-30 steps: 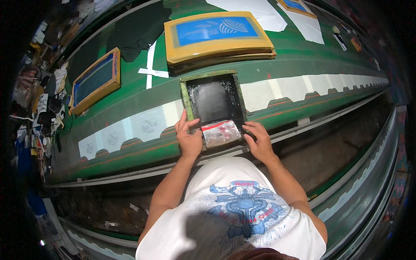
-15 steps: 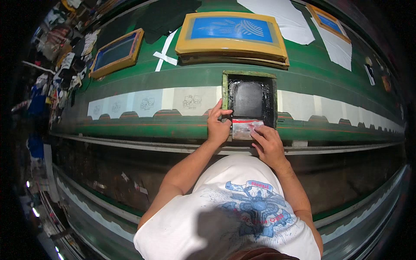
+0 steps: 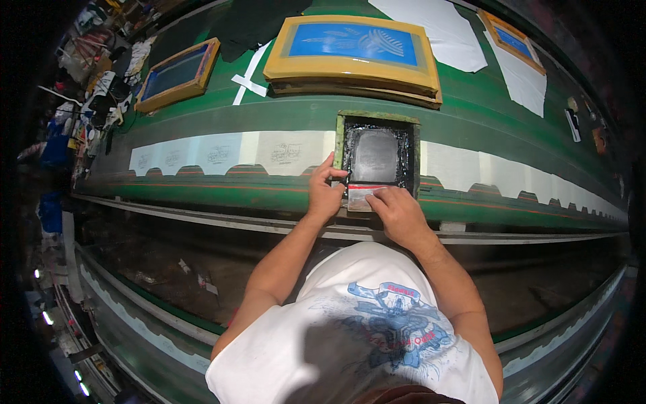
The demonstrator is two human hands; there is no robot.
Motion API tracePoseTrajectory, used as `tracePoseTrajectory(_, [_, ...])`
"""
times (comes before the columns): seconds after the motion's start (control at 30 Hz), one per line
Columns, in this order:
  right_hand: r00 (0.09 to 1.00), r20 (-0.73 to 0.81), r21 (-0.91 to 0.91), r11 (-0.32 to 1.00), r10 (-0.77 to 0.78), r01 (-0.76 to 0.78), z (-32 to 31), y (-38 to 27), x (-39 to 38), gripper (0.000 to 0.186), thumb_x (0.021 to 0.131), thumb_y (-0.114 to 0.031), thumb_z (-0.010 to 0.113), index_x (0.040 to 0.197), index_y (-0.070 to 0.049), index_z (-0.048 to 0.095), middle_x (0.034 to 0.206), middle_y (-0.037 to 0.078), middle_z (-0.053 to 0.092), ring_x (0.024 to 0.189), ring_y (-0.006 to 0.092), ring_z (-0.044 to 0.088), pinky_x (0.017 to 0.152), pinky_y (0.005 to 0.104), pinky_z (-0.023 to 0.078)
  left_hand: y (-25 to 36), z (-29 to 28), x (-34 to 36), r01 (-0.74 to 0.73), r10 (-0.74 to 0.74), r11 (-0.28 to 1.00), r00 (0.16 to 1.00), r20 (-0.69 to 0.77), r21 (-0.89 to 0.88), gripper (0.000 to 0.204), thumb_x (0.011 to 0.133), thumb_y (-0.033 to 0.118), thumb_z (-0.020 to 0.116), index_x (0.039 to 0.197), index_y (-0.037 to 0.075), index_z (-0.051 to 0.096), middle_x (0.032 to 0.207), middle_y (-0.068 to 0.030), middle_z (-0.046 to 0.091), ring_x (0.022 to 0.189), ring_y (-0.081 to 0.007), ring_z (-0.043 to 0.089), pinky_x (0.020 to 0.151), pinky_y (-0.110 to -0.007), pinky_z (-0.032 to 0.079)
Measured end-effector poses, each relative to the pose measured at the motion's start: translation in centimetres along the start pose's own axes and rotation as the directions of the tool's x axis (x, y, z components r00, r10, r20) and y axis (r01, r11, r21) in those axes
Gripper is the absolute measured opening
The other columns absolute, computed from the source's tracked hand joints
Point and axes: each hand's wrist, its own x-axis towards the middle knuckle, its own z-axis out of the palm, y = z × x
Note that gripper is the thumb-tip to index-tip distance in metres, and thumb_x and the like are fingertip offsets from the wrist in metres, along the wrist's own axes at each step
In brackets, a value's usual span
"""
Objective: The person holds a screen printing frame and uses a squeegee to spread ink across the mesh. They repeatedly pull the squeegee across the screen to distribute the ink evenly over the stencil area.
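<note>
A small printing screen [image 3: 340, 143] with a worn green wooden rim lies on the long green table, over a strip of pale pieces. Black ink rings the grey mesh [image 3: 377, 156] inside it. My left hand [image 3: 325, 194] grips the screen's near left corner, fingers along the left rim. My right hand [image 3: 404, 217] pinches a squeegee [image 3: 359, 200], a flat greyish blade with a red line along its upper edge. That squeegee stands at the near end of the screen, its right part hidden by my fingers.
Pale pieces [image 3: 282, 153] with small line drawings run left of the screen; more pale pieces [image 3: 464, 165] run right. Farther back lie a stack of yellow-framed screens [image 3: 353, 71], a wooden-framed screen [image 3: 178, 74] and white cloth [image 3: 451, 40]. A metal rail [image 3: 269, 229] edges the table.
The whole view has shifted slightly. My right hand has slid leftward along the squeegee, its fingers drawn closer together. The ink around the mesh looks shinier. My left hand keeps its place on the screen.
</note>
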Motion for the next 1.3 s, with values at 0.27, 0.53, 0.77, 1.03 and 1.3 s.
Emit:
tracePoseTrajectory(0.27, [0.943,0.328,0.109,0.990,0.048,-0.088,-3.9,7.2,7.1,0.029,0.077,0.009,0.067,0.105,0.001,0.071,0.104,0.023,0.075,0.106,0.0476,0.072,0.092,0.0567,0.058,-0.2,-0.5,0.3,0.091,-0.090,0.989,0.996,0.013,-0.114,0.034,0.095,-0.006,0.069,0.126,0.003,0.079,0.166,-0.0198,0.059,0.145,-0.0298,0.062,0.121,-0.040,0.048])
tracePoseTrajectory(0.53, [0.961,0.080,-0.026,0.965,0.263,-0.262,-2.2,11.8,13.2,0.046,0.081,0.007,0.068,0.124,-0.007,0.078,0.114,0.019,0.077,0.115,0.0433,0.072,0.098,0.0552,0.058,1.0,-1.1,1.3,0.176,-0.168,0.980,0.982,0.084,-0.098,0.038,0.092,-0.009,0.074,0.127,0.005,0.079,0.162,-0.0175,0.063,0.142,-0.0281,0.065,0.120,-0.039,0.051])
tracePoseTrajectory(0.77, [0.993,0.024,-0.161,0.981,0.113,-0.108,-0.3,7.1,8.6,0.055,0.076,0.006,0.074,0.128,-0.011,0.078,0.108,0.014,0.074,0.105,0.0385,0.069,0.097,0.0511,0.055,-0.5,-1.4,1.0,0.104,-0.100,0.994,0.992,0.081,-0.039,0.036,0.090,-0.009,0.075,0.123,0.005,0.080,0.162,-0.0193,0.062,0.144,-0.0321,0.065,0.119,-0.040,0.052])
tracePoseTrajectory(1.03, [0.993,0.034,-0.095,0.990,0.112,-0.108,-0.2,0.4,3.1,0.050,0.081,0.002,0.075,0.130,-0.009,0.077,0.113,0.012,0.074,0.105,0.0340,0.068,0.096,0.0476,0.053,0.8,-1.8,1.2,0.077,-0.076,0.997,0.992,0.096,-0.004,0.034,0.092,-0.009,0.074,0.122,0.004,0.079,0.163,-0.0192,0.062,0.139,-0.0287,0.067,0.115,-0.040,0.054])
tracePoseTrajectory(1.3, [0.972,0.105,-0.064,0.977,0.209,-0.203,0.2,-2.2,0.6,0.057,0.075,-0.001,0.084,0.131,-0.009,0.076,0.123,0.012,0.071,0.114,0.0341,0.064,0.099,0.0465,0.052,0.9,-0.4,-0.2,0.007,-0.010,0.997,0.999,0.049,0.077,0.041,0.091,-0.005,0.076,0.129,0.007,0.080,0.169,-0.0199,0.055,0.145,-0.0322,0.061,0.124,-0.043,0.045])
